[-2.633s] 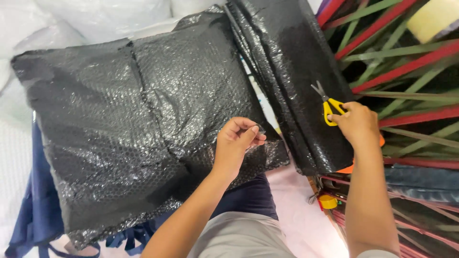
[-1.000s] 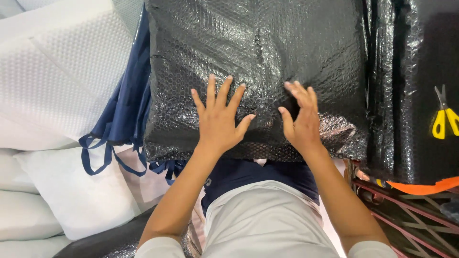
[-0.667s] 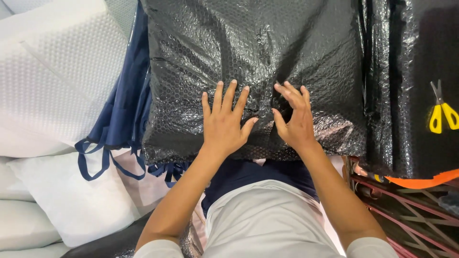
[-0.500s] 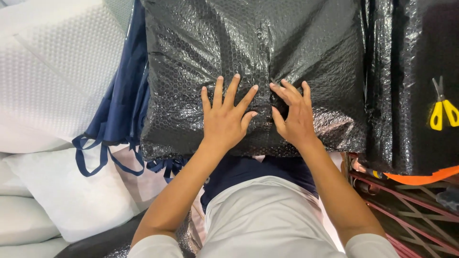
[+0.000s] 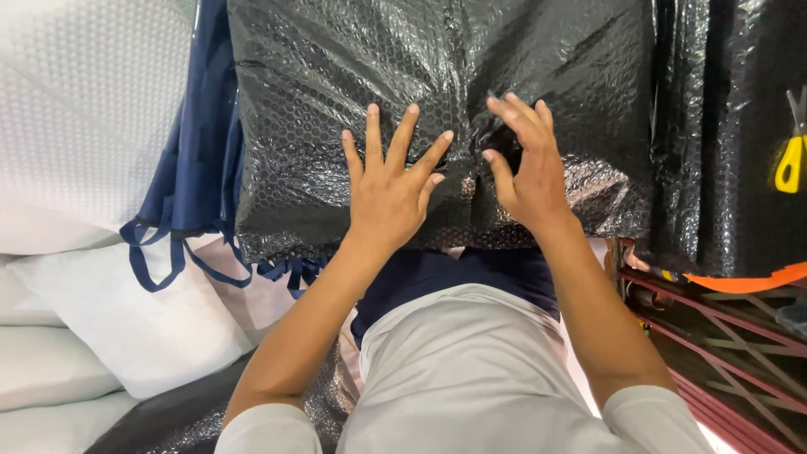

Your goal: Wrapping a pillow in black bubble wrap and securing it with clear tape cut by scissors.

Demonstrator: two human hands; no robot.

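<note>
A large package wrapped in black bubble wrap (image 5: 353,76) lies in front of me, filling the top of the view. My left hand (image 5: 389,189) rests flat on its near edge with fingers spread. Just to the right, my right hand (image 5: 525,172) presses on the wrap beside a seam, fingers curled slightly and thumb apart. Neither hand holds anything. A pair of yellow-handled scissors (image 5: 790,160) lies on another black-wrapped bundle (image 5: 731,126) at the far right, away from both hands.
A navy blue fabric bag with straps (image 5: 197,168) pokes out from under the package at left. White padded cushions (image 5: 76,126) are stacked on the left. A red metal rack (image 5: 714,319) stands at lower right, with an orange strip (image 5: 740,282) above it.
Earlier my right hand was at the scissors and my left pinched the wrap. Now both hands lie on the package's near edge, and have shifted closer together over the last second.
</note>
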